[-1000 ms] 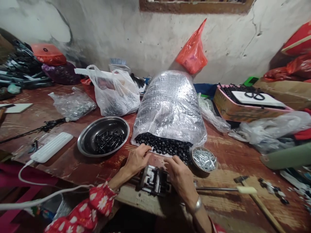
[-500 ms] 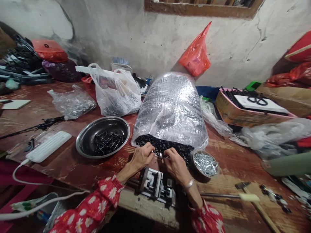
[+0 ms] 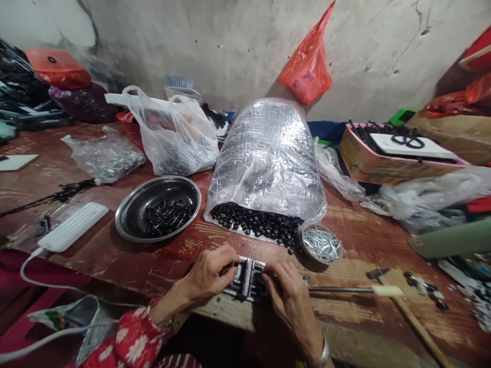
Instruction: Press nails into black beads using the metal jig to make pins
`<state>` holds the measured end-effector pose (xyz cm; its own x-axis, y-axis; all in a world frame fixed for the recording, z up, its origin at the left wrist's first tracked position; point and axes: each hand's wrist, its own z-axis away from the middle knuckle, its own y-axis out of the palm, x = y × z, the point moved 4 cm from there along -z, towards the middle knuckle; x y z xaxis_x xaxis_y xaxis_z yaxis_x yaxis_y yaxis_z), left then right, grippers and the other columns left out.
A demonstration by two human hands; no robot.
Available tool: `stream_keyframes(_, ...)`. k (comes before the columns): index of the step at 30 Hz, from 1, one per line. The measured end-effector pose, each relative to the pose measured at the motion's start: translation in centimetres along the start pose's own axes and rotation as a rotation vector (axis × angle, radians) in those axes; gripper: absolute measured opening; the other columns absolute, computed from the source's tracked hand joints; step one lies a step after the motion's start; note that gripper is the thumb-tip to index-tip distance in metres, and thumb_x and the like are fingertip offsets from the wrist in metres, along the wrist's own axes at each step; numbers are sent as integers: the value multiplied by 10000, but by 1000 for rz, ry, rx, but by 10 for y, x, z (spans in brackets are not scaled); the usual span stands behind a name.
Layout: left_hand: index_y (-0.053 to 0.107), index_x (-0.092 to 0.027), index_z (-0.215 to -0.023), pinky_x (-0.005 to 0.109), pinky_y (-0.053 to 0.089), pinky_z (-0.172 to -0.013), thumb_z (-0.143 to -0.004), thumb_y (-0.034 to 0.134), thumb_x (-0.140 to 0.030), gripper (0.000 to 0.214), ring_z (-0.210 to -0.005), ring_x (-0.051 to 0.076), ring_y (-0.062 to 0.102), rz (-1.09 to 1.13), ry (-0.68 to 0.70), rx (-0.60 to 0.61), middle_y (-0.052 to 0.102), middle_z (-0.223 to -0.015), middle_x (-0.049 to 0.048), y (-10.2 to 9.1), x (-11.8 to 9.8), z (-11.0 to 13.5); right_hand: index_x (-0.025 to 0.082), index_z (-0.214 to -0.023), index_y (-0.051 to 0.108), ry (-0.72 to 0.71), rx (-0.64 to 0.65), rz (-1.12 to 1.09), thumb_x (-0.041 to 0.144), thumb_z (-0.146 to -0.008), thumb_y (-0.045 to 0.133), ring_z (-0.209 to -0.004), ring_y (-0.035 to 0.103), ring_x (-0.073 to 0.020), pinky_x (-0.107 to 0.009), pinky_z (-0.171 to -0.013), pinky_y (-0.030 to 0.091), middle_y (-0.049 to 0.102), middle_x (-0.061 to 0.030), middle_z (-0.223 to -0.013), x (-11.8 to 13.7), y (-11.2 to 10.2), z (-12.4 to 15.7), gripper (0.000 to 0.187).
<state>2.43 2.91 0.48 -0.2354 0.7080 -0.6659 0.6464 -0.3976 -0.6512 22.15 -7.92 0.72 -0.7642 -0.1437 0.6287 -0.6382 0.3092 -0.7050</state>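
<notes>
My left hand (image 3: pixel 210 271) rests with curled fingers on the left side of a small metal vise (image 3: pixel 247 278) at the table's near edge. On the vise's right side sits my right hand (image 3: pixel 287 291), its fingers bent and pinched over the jaws. What the fingers hold, if anything, is too small to see. Just behind the vise lies a big clear plastic sack (image 3: pixel 268 163) spilling black round parts (image 3: pixel 257 227). A small round tin of silver screws (image 3: pixel 321 244) stands to the right of the sack's mouth.
A steel bowl (image 3: pixel 130 225) with black screws sits left of the sack, a white power strip (image 3: pixel 72 232) further left. The vise's handle bar (image 3: pixel 345 290) and a hammer (image 3: pixel 406 314) lie to the right. Plastic bags, a cardboard box (image 3: pixel 368 166) and clutter line the wall.
Both hands have drawn back from the mouth of the sack down to the vise. The view has tilted lower.
</notes>
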Motion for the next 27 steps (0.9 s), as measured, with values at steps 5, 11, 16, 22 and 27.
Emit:
stream_keyframes(5, 681, -202, -1031, 238, 491, -749, -914, 557, -132, 185, -844, 141, 646, -143, -47, 1, 627, -1039, 48, 7, 0, 7, 233, -975, 608, -7, -36, 104, 205, -1020, 537, -865, 534, -216, -347, -766, 418, 601, -29, -895, -1, 11, 2, 89)
stream_keyframes(11, 675, -215, -966, 242, 493, -760, -896, 556, -164, 147, -844, 138, 647, -183, -161, -5, 585, -1110, 49, 8, -4, 5, 238, -971, 629, 17, -20, 199, 182, -1006, 550, -859, 501, -216, -349, -758, 385, 585, -24, -901, 1, 14, 1, 103)
stream_keyframes(16, 656, -216, -958, 238, 493, -824, -949, 533, -207, 124, -909, 141, 651, -48, -190, 5, 624, -1075, 38, 8, -1, 5, 222, -838, 563, 44, -2, 306, 194, -995, 566, -843, 477, -217, -358, -736, 350, 564, -26, -874, 6, 13, 0, 160)
stream_keyframes(22, 618, -208, -883, 245, 486, -853, -872, 558, -148, 86, -907, 146, 633, 19, -250, -70, 622, -958, 13, 14, 3, 3, 231, -860, 588, 125, 15, 257, 163, -966, 583, -861, 492, -218, -354, -752, 358, 574, -25, -894, 6, 15, -3, 126)
stream_keyframes(27, 636, -208, -913, 244, 498, -863, -896, 541, -148, 114, -936, 142, 642, 52, -226, -117, 631, -1012, 28, 20, 7, 7, 241, -920, 656, 152, 56, 36, 204, -979, 599, -915, 560, -212, -333, -804, 422, 618, -25, -919, 2, 4, -6, 90)
